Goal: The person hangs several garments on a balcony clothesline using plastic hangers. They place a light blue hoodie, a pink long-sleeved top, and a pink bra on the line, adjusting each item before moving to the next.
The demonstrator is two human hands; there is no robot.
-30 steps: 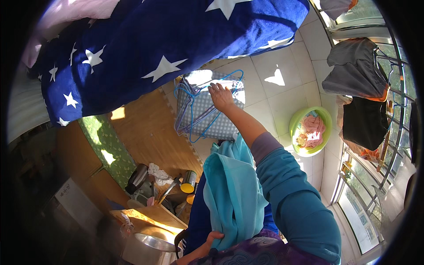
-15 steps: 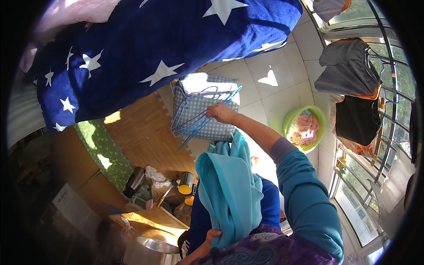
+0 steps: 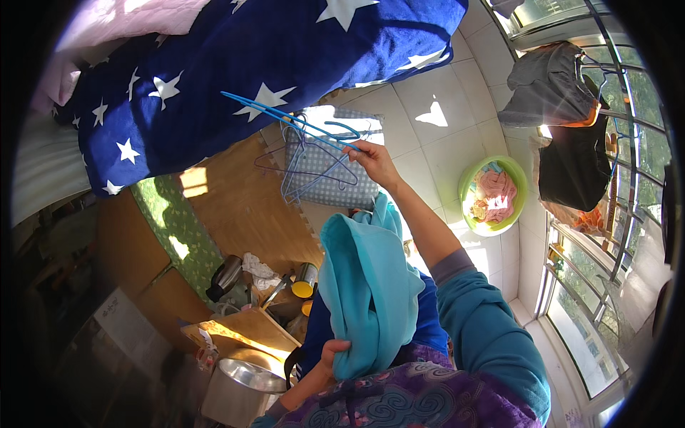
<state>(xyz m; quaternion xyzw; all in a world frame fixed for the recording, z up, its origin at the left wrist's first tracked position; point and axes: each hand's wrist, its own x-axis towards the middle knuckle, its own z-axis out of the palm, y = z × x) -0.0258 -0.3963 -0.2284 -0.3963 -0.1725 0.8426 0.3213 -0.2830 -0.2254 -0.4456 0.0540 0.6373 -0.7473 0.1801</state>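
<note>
The right grip (image 3: 371, 162) was closed around one end of the blue hanger (image 3: 267, 110), whose long axis pointed toward 10 o'clock; the turquoise garment (image 3: 374, 285) lay at 6 o'clock from there, clasped by the nearer left grip (image 3: 333, 359).

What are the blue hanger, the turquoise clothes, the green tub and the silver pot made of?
Blue hanger: perhaps plastic or plastic-coated wire; thin, evenly coloured and smooth.
Turquoise garment: matt, soft-looking cloth; it droops in folds.
Green tub: probably smooth plastic; one bright colour with a rounded rim.
Silver pot: metal, it seems; its grey surface shines.
</note>
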